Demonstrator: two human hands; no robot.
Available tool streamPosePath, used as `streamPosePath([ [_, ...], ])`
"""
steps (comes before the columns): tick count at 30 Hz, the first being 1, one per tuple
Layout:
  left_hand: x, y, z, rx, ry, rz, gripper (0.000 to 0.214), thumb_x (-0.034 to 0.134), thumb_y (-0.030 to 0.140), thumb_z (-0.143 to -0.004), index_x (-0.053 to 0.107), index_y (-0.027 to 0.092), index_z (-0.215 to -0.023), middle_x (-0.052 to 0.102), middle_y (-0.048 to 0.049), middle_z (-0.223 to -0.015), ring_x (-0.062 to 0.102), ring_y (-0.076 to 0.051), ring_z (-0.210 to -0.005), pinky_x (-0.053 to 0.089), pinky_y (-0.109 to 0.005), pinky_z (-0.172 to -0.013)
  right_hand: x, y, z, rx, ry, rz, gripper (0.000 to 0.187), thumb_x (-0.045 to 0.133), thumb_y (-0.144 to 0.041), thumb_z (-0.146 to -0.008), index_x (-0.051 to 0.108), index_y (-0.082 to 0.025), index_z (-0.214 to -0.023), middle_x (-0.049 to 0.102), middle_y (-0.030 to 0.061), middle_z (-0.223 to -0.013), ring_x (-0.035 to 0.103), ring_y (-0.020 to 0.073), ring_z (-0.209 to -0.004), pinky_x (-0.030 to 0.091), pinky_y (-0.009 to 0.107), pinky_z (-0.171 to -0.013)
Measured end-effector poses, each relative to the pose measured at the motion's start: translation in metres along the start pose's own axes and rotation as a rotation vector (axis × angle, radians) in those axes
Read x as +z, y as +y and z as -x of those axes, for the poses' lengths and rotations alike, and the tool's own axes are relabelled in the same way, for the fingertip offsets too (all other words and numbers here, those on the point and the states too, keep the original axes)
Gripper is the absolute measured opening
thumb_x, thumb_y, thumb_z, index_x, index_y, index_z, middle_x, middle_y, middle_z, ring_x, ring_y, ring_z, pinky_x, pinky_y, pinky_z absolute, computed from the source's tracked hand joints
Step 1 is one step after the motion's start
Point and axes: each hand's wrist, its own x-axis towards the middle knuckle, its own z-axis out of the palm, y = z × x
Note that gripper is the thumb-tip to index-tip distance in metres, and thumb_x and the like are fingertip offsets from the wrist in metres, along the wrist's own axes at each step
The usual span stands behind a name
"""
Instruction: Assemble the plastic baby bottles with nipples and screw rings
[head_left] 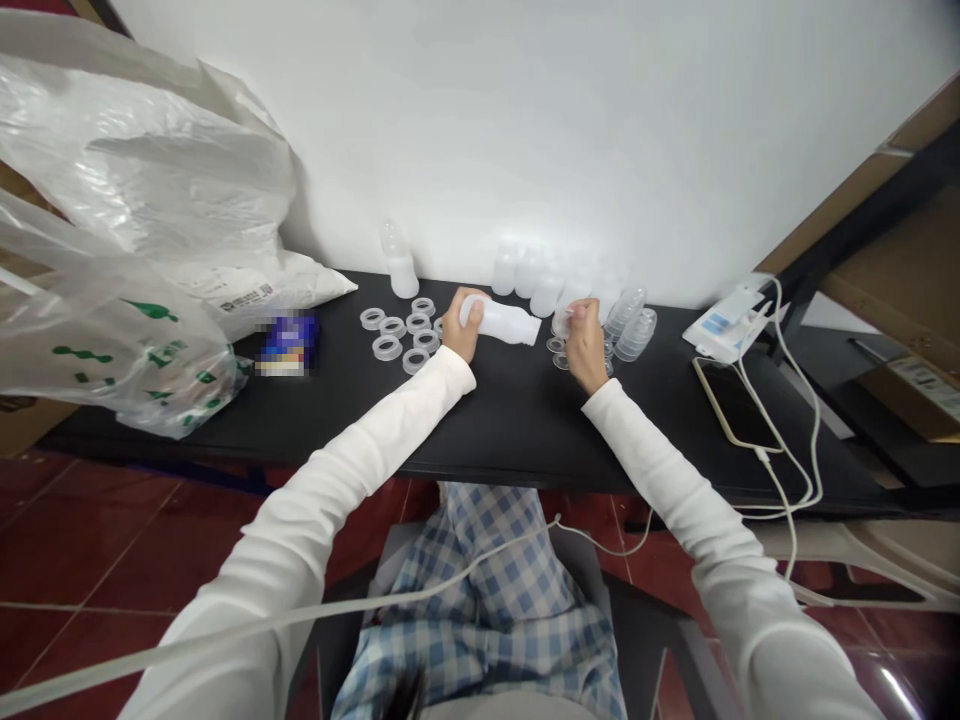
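A white bottle (506,320) is over the middle of the black table (525,430), turned on its side, with its narrow neck end pointing to the right and a little to the near side. The left hand (461,328) is closed around its wide end, and the thumb presses on the surface. Just to the right of the neck, apart from it, the right hand (586,345) pinches a small translucent piece (562,320) between thumb and fingers; I cannot tell its exact shape.

Below and beside the right hand there are small clear discs (556,345), partly hidden by it. Farther, near the white wall (450,130), stands a group of white bottles (547,292), close together. To their right are clear caps (636,335), some of them stacked.

To the left of the left hand, several translucent rings (387,355) lie flat on the table. Behind them, one capped bottle (403,275) stands upright. Farther to the left are a blue packet (292,340), which is blurred, and large plastic bags (172,150). At the right side lies a phone (739,405) with a white cable (816,400) plugged in, and behind it a white-and-blue object (724,325).
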Motion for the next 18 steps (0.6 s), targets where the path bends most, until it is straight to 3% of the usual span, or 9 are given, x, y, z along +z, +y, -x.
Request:
streamPosePath([
  [3,0.001,0.006,0.005,0.049,-0.072,-0.023,0.066,0.044,0.083,-0.087,0.064,0.022,-0.099,0.07,-0.0068,-0.091,0.069,-0.021,-0.09,0.056,-0.033,-0.077,0.008,0.0,0.006,-0.006,-0.052,0.025,0.053,0.012,-0.067,-0.103,0.048,-0.028,-0.107,0.061,0.0066,-0.1,0.061,0.0234,-0.095,0.05,0.043,-0.089],
  [7,0.002,0.006,0.004,0.02,-0.022,-0.042,0.06,0.047,0.079,-0.089,0.063,0.022,-0.099,0.071,-0.0063,-0.093,0.07,-0.021,-0.093,0.057,-0.033,-0.081,0.015,-0.005,0.016,-0.057,-0.16,0.039,0.053,0.012,-0.063,-0.105,0.048,-0.03,-0.124,0.061,0.0089,-0.12,0.059,0.0247,-0.11,0.047,0.049,-0.1],
  [13,0.002,-0.003,-0.003,-0.071,0.069,-0.046,0.054,0.048,0.074,-0.092,0.063,0.023,-0.099,0.071,-0.0048,-0.09,0.071,-0.02,-0.094,0.057,-0.03,-0.081,0.01,-0.008,0.011,-0.189,-0.21,0.042,0.053,0.037,-0.061,-0.103,0.045,-0.027,-0.142,0.058,0.0131,-0.131,0.056,0.0295,-0.118,0.045,0.051,-0.104],
  [18,0.0,-0.003,-0.004,-0.086,0.094,-0.06,0.057,0.048,0.078,-0.089,0.062,0.023,-0.095,0.069,-0.0034,-0.085,0.07,-0.02,-0.089,0.056,-0.032,-0.081,0.007,-0.004,0.005,-0.293,-0.189,0.075,0.05,0.057,-0.058,-0.096,0.057,-0.026,-0.135,0.064,0.0134,-0.119,0.058,0.0334,-0.111,0.044,0.056,-0.102],
])
